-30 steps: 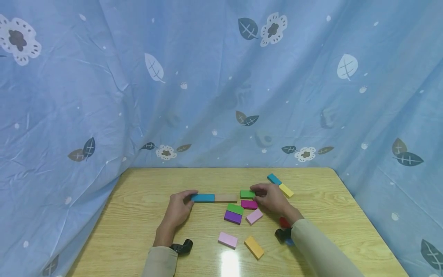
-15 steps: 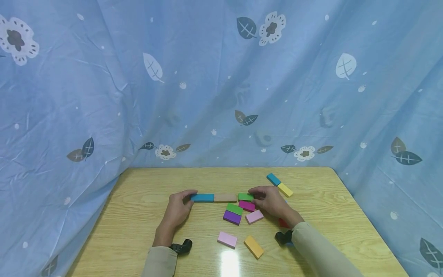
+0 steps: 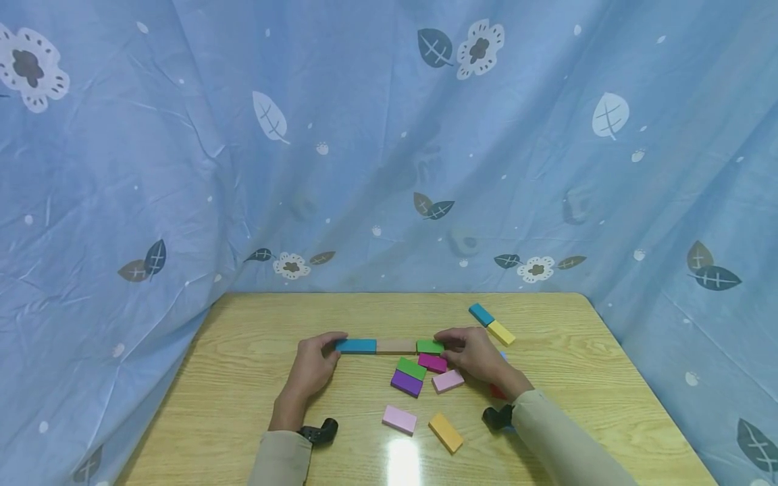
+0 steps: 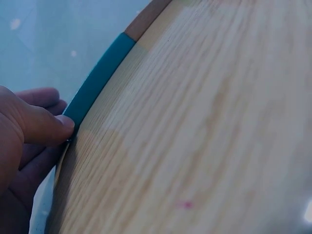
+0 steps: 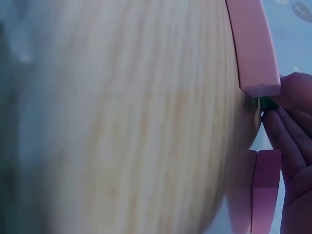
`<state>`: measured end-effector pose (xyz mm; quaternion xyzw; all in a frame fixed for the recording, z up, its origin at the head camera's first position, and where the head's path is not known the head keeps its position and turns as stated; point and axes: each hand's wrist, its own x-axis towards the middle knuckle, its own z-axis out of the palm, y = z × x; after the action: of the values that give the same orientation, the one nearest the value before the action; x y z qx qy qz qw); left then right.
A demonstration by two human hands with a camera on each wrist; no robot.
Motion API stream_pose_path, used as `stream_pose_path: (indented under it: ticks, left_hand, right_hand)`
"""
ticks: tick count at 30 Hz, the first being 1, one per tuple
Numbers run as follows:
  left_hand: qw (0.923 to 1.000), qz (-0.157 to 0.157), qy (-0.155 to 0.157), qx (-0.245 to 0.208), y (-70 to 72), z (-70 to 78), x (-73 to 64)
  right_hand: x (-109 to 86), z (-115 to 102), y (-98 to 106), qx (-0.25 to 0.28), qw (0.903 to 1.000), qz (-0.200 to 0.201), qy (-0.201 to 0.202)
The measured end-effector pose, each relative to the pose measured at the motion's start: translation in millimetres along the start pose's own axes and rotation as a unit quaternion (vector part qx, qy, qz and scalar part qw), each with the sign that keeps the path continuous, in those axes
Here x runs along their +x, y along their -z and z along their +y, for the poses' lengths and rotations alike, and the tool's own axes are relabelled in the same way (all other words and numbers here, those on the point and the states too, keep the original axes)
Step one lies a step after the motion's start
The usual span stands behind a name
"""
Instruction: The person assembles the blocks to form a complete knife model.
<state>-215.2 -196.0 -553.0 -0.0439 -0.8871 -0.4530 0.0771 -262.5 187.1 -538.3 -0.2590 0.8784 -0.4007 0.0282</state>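
Observation:
In the head view three blocks form a straight row: a blue block point(image 3: 356, 347), a bare-wood block point(image 3: 396, 347) and a green block point(image 3: 429, 347). My left hand point(image 3: 313, 368) pinches the blue block's left end, thumb in front and fingers behind; the left wrist view shows the thumb on its end. At the row's other end my right hand point(image 3: 477, 354) pinches the green block, whose left end meets the wooden one. A magenta block point(image 3: 432, 363) lies just in front of it. A pink block point(image 5: 256, 48) hides most of the green block in the right wrist view.
Nearer me lie a second green block point(image 3: 412, 368) against a purple block point(image 3: 406, 383), another pink block point(image 3: 399, 420) and an orange block point(image 3: 446, 433). A red block point(image 3: 497, 391) shows under my right wrist. Behind are a blue-and-yellow pair, including a yellow block point(image 3: 501, 332).
My right hand has slid the green block left until it meets the wooden block. The magenta block has shifted slightly left and turned. My left hand has stayed at the blue block.

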Motion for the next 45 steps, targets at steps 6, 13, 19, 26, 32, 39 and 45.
stream_pose_path:
  ticks: [6, 13, 19, 26, 32, 39, 45]
  left_hand:
    - [1.0000, -0.001, 0.000, -0.004, 0.0, -0.5, 0.4]
    - [1.0000, 0.001, -0.006, 0.001, 0.1, -0.9, 1.0]
    - [1.0000, 0.000, -0.007, 0.000, -0.5, -1.1, 0.5]
    - [1.0000, -0.001, -0.005, -0.005, -1.2, -2.3, 0.3]
    - [1.0000, -0.003, 0.000, -0.006, -0.3, -1.5, 0.1]
    - [0.9999, -0.003, -0.001, -0.010, 0.1, -0.8, -0.5]
    - [1.0000, 0.000, -0.001, -0.008, 0.1, -0.7, -1.0]
  right_hand:
    - [0.9, -2.2, 0.4, 0.008, 1.0000, -0.004, -0.004]
    - [1.4, -2.4, -0.8, 0.013, 0.9999, -0.005, -0.007]
    - [0.8, -2.6, -2.1, 0.015, 0.9999, -0.001, -0.007]
    - [0.1, -4.7, -2.8, 0.013, 0.9999, 0.001, -0.002]
    - [0.6, -5.5, -2.9, 0.000, 1.0000, 0.004, -0.002]
    - [1.0, -5.1, -3.1, -0.005, 0.9999, 0.008, -0.007]
    - [1.7, -5.8, -4.3, -0.008, 0.9999, 0.009, -0.005]
